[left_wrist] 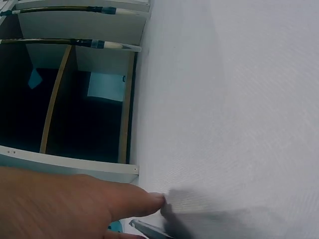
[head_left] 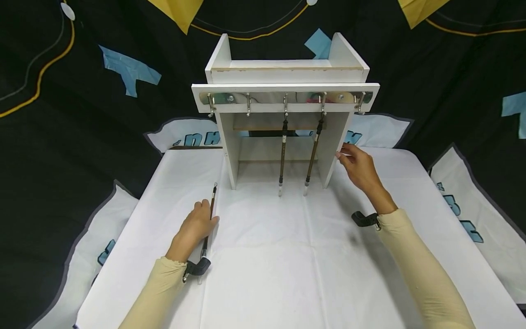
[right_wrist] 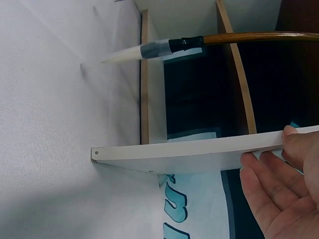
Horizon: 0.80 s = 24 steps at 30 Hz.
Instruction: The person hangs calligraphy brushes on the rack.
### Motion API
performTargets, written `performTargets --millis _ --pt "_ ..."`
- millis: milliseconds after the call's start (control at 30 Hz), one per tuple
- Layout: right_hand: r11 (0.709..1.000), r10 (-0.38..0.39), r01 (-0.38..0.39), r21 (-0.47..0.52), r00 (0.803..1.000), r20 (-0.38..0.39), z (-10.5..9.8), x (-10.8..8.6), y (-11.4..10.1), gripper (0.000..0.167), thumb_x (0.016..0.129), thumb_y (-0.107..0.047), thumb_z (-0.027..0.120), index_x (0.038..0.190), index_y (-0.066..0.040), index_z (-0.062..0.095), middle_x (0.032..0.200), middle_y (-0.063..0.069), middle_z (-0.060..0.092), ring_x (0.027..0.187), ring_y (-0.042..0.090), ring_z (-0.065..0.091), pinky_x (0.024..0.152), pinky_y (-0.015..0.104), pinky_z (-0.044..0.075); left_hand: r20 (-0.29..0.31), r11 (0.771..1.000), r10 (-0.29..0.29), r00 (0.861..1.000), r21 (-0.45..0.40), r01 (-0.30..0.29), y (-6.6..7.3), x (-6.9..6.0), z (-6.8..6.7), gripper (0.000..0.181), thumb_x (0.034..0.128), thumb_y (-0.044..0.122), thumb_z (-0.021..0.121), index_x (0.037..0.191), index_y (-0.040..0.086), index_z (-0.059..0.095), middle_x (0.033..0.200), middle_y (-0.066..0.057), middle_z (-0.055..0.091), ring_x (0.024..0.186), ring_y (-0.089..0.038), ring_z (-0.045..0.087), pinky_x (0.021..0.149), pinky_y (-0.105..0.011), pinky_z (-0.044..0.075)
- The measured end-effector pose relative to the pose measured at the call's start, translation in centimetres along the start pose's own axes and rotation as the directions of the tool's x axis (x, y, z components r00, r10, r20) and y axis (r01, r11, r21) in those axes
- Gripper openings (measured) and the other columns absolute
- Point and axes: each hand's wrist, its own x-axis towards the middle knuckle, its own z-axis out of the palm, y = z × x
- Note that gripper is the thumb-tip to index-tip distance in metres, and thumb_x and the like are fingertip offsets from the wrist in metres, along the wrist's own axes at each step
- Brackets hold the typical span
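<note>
A paintbrush (head_left: 213, 197) with a dark handle, a small loop at its upper end and a clear lower tip lies on the cloth. My left hand (head_left: 195, 227) is over it, thumb extended across its middle; in the left wrist view the thumb (left_wrist: 132, 198) looks apart from the shaft. My right hand (head_left: 360, 167) holds the right side panel of a white wooden rack (head_left: 283, 75), thumb at the front edge and fingers against the outer face. Two more brushes, a left one (head_left: 282, 157) and a right one (head_left: 314, 153), hang tip-down from the rack's hooks.
The rack's front bar carries a metal strip (head_left: 263, 98) with several hooks. White cloth (head_left: 263, 274) covers the table. Behind it hangs a black curtain (head_left: 102, 109) with blue tape pieces, and white printed banners (head_left: 472, 214) line the edges.
</note>
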Motion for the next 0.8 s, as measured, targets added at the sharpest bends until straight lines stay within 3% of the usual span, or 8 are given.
performTargets --millis 367,800 --pt "1.0 0.003 -0.003 -0.005 1.0 0.0 0.0 0.0 0.0 0.047 0.112 -0.026 0.055 0.151 0.001 0.051 0.146 0.028 0.059 0.13 0.046 0.063 0.106 0.057 0.054 -0.037 0.998 0.005 0.999 0.069 -0.002 0.4 0.4 0.7 0.043 0.1012 0.011 0.063 0.127 -0.021 0.048 0.103 -0.031 0.055 0.079 -0.037 0.063 0.067 -0.049 0.058" --pt "1.0 0.01 -0.01 0.008 1.0 0.003 0.1 -0.1 -0.1 0.048 0.113 -0.026 0.054 0.151 0.002 0.051 0.147 0.028 0.059 0.129 0.045 0.064 0.106 0.058 0.054 -0.057 0.995 0.011 0.998 0.097 -0.005 1.4 0.4 0.9 0.029 0.0988 -0.003 0.056 0.122 -0.02 0.048 0.095 -0.028 0.053 0.068 -0.032 0.059 0.053 -0.042 0.054"
